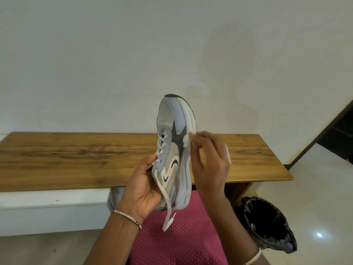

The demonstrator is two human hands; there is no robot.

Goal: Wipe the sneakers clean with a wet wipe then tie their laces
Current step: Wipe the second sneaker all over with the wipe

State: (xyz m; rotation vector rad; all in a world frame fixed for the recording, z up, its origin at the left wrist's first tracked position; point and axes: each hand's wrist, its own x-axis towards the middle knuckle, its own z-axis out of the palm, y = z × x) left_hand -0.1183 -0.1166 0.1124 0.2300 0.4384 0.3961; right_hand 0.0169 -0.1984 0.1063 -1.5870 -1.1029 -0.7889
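Sneaker [172,150]: grey and pale blue, white sole, held upright in the air, toe up, heel down over the lap; in front of the bench's near edge.
Left hand [142,185]: curled round the sneaker's heel and collar from the left, thumb up by the lower eyelets; gripping the sneaker.
Right hand [209,161]: to the right of the sneaker, fingers bent, pinching the wet wipe against the sole's side wall at mid-length.
Wet wipe [188,140]: white, bunched small, touching the sneaker's white midsole.
Laces [165,192]: white, untied; one flat end hangs loose below the sneaker's heel.
Bench [76,159]: brown wood grain top, behind the sneaker, against a white wall.
Bin [269,222]: black liner, on the floor, lower right of the sneaker.
Lap [177,238]: magenta dotted cloth, directly under the sneaker.
Bracelet [127,217]: on the left wrist, below the sneaker.
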